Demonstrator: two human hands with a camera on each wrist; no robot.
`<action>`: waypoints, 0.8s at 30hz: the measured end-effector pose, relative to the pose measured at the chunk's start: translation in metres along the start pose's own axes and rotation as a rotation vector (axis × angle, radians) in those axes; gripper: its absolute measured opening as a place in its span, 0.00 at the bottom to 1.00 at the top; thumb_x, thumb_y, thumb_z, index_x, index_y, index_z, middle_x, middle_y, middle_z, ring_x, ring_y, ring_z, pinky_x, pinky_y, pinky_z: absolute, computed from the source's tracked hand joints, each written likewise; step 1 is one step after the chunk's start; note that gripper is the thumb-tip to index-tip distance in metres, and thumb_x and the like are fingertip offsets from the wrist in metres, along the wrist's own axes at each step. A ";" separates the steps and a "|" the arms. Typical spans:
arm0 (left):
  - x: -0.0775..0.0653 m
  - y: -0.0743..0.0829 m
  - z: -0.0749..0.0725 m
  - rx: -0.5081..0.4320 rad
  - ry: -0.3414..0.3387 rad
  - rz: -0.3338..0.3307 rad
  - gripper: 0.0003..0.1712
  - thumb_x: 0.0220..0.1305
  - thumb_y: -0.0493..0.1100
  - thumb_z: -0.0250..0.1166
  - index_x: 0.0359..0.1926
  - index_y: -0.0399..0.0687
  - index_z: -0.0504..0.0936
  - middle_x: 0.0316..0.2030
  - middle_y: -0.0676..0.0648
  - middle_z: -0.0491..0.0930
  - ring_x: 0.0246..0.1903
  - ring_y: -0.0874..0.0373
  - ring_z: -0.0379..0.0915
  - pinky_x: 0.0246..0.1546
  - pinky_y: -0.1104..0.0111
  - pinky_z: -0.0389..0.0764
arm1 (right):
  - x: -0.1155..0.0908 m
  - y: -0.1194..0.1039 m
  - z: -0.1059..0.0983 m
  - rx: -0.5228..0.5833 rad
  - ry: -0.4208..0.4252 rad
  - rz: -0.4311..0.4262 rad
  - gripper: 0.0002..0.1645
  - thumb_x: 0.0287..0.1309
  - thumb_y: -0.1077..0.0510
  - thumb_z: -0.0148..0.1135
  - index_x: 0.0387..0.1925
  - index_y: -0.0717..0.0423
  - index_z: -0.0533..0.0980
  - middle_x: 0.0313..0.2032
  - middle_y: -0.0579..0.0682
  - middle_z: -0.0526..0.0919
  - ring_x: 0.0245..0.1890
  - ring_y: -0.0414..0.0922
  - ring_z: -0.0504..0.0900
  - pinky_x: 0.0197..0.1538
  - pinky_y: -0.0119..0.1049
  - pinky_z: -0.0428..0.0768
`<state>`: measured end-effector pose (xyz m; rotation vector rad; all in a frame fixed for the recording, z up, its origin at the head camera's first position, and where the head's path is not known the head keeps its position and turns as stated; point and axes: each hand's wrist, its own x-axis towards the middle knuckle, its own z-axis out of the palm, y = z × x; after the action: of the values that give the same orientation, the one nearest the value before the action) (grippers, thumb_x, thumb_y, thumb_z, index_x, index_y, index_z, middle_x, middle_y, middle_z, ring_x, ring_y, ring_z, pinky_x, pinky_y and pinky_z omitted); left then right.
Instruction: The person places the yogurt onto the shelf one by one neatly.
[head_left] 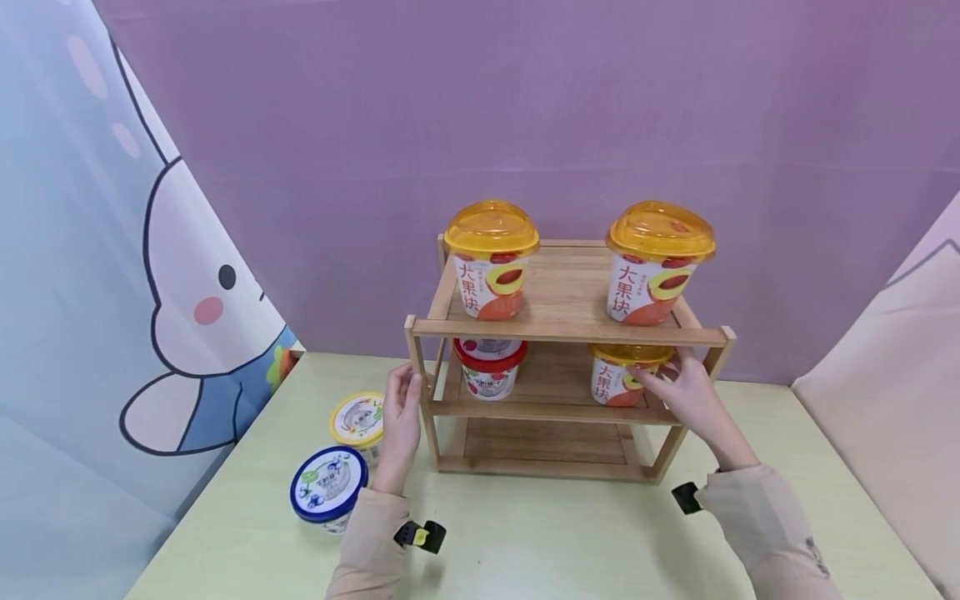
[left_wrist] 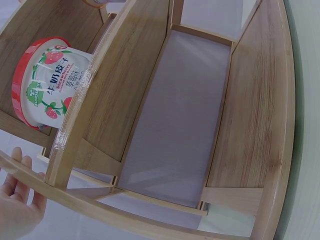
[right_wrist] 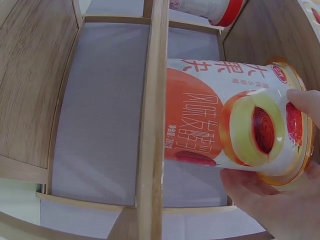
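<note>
My right hand (head_left: 686, 390) grips a peach-printed yogurt cup (right_wrist: 215, 115) near its orange lid, thumb on one side and fingers on the other. That cup stands on the middle shelf of a wooden rack (head_left: 562, 292), at the right end, behind the front rail. At the rack's left front post, my left hand (head_left: 402, 408) holds on, with fingertips showing past the post in the left wrist view. A red-lidded strawberry cup (left_wrist: 55, 85) sits at the left of the same shelf. Two more peach cups, one left (head_left: 491, 279) and one right (head_left: 648, 283), stand on the top shelf.
Left of the rack, on the pale green table (head_left: 540, 533), are a yellow-lidded cup (head_left: 357, 419) and a blue-lidded cup (head_left: 328, 485), beside my left forearm. A purple cloth (head_left: 525, 108) hangs behind the rack. The rack's front rails run across the shelf edges.
</note>
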<state>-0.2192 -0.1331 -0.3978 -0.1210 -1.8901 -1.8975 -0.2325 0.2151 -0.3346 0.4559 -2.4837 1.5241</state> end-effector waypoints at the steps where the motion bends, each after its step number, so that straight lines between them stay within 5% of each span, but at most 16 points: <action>1: 0.000 0.000 0.000 -0.001 0.001 0.004 0.19 0.68 0.45 0.45 0.52 0.35 0.63 0.42 0.44 0.70 0.47 0.54 0.66 0.49 0.72 0.66 | 0.000 0.001 0.000 0.001 -0.001 -0.001 0.48 0.54 0.59 0.59 0.67 0.53 0.41 0.60 0.64 0.55 0.57 0.62 0.59 0.54 0.60 0.61; 8: 0.000 -0.001 0.000 -0.002 0.007 -0.010 0.19 0.68 0.45 0.45 0.53 0.37 0.63 0.43 0.43 0.70 0.47 0.58 0.66 0.50 0.71 0.66 | -0.003 0.002 0.000 -0.021 -0.002 -0.021 0.47 0.55 0.57 0.58 0.67 0.51 0.40 0.60 0.63 0.55 0.58 0.62 0.58 0.54 0.61 0.59; 24: -0.001 -0.001 0.001 0.006 0.009 0.006 0.19 0.68 0.44 0.44 0.53 0.36 0.63 0.44 0.38 0.70 0.49 0.50 0.66 0.49 0.74 0.66 | -0.021 0.000 0.004 -0.110 0.089 -0.054 0.43 0.56 0.55 0.56 0.66 0.54 0.44 0.57 0.64 0.60 0.53 0.63 0.64 0.52 0.59 0.63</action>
<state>-0.2190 -0.1318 -0.3986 -0.1162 -1.8875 -1.8849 -0.2126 0.2146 -0.3437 0.4236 -2.4507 1.3496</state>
